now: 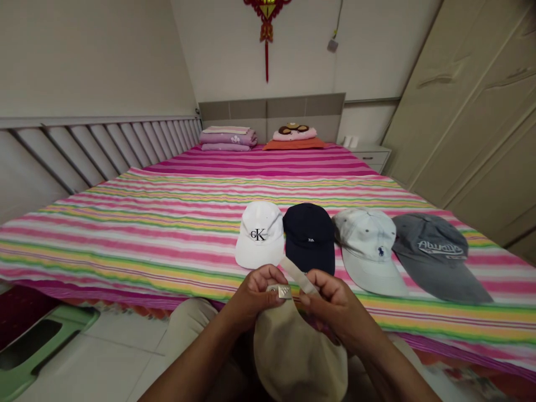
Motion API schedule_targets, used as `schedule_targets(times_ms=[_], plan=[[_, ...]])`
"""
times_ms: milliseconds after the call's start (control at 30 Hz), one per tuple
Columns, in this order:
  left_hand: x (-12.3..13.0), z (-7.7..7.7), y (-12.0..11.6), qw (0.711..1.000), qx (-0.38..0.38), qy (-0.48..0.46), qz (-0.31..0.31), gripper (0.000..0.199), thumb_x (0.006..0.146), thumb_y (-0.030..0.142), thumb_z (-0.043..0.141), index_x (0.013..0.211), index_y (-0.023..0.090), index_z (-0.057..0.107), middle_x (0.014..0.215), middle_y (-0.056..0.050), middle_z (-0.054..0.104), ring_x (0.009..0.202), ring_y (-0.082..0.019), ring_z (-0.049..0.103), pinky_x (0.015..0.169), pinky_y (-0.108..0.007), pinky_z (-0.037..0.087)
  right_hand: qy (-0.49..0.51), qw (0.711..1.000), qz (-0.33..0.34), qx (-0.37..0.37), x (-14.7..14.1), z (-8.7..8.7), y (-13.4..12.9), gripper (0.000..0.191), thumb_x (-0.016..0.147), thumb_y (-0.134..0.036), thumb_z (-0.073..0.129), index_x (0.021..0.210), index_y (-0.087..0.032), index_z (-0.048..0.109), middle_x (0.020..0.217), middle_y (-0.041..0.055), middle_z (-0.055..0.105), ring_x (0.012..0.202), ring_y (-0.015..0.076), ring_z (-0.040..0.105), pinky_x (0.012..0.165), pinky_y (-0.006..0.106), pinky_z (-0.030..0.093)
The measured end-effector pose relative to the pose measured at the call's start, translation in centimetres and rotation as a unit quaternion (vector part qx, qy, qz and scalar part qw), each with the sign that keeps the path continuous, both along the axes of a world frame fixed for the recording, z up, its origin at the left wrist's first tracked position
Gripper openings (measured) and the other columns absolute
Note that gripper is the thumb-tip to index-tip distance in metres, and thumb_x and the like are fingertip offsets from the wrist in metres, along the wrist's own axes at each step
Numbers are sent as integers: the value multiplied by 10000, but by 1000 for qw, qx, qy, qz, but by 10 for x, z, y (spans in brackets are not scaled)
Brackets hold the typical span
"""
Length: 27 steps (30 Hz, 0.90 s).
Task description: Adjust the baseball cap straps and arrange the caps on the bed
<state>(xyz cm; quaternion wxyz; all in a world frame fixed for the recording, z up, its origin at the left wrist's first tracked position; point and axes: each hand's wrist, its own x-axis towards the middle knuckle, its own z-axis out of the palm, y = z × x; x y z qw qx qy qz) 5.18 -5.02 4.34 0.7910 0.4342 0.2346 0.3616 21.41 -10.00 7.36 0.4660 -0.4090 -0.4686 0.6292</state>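
A beige cap (299, 354) is held over my lap with its back strap toward the bed. My left hand (262, 293) is closed, pinching the cap at the metal buckle (285, 291). Between the fingers of my right hand (330, 301) is the loose cloth strap (298, 273) of the same cap, its free end pointing up and left. The strap is out of the buckle. Just beyond my hands lie a white cap (260, 231) and a navy cap (309, 234). Farther right are a pale cap (368, 248) and a grey cap (435, 251), all with brims toward me.
The caps rest on a bed with a striped sheet (167, 223). Folded purple bedding (228, 138) and a pink folded pile (295, 134) lie by the headboard (234, 111). A slatted rail (125, 148) runs along the left. A green stool (50, 340) stands lower left.
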Motion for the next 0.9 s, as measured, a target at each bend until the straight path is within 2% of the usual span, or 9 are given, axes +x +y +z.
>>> schedule_targets(times_ms=[300,400,500,567,667,700,767,833,900], plan=[[1,2,-3,995,69,72,31,297,561,292,745,725,125,563,596,1,579,497,-63,473,491,-181,342,-49,997,-62,-28,-12,1,2,230,667,-340,617,588,-184,468,344,-101,409,265,25,252,292,165,143],[0,1,-3,985,132,102,43,242,601,274,713,727,127,567,589,12,541,498,-55,432,489,-178,326,-38,997,-57,-33,-13,-4,3,241,658,-339,622,573,-180,462,334,-103,385,278,24,235,305,170,126],[-2,-1,-6,970,207,115,56,249,610,206,695,822,137,584,726,-28,587,623,-100,500,572,-204,375,4,998,-42,-47,-13,-10,6,251,661,-358,621,591,-170,470,335,-105,372,297,21,201,326,182,105],[-2,-3,-8,959,241,124,83,293,598,180,698,866,148,583,798,-46,605,709,-138,533,637,-231,398,27,998,-41,-50,-13,-13,7,257,669,-366,617,603,-163,473,333,-106,366,305,20,185,340,190,94],[-2,-8,-10,937,279,147,152,234,601,173,700,812,154,600,768,-43,616,740,-163,549,673,-254,404,28,997,-53,-45,-15,-16,7,271,676,-366,623,600,-158,465,331,-109,357,307,15,174,349,194,81],[-1,-10,-10,934,281,146,167,206,602,175,700,785,152,608,751,-41,619,736,-164,551,672,-255,404,24,997,-57,-44,-15,-16,7,277,679,-365,627,599,-158,462,333,-110,358,305,14,174,348,192,78],[-1,-14,-9,949,237,117,174,204,593,189,712,769,149,619,736,-38,629,713,-158,557,655,-253,406,29,997,-59,-40,-17,-17,7,303,690,-384,627,591,-159,451,348,-103,377,302,11,191,344,188,84],[0,-17,-8,975,143,63,158,229,571,206,731,762,147,619,714,-31,640,663,-140,563,619,-242,409,49,996,-59,-38,-18,-17,8,333,706,-427,610,589,-163,444,359,-93,398,299,15,221,339,181,104],[0,-18,-5,988,51,2,144,258,546,210,749,757,144,616,690,-24,648,620,-129,569,593,-239,415,64,995,-67,-41,-18,-16,9,343,719,-460,590,600,-165,461,351,-81,416,294,27,250,334,178,138]])
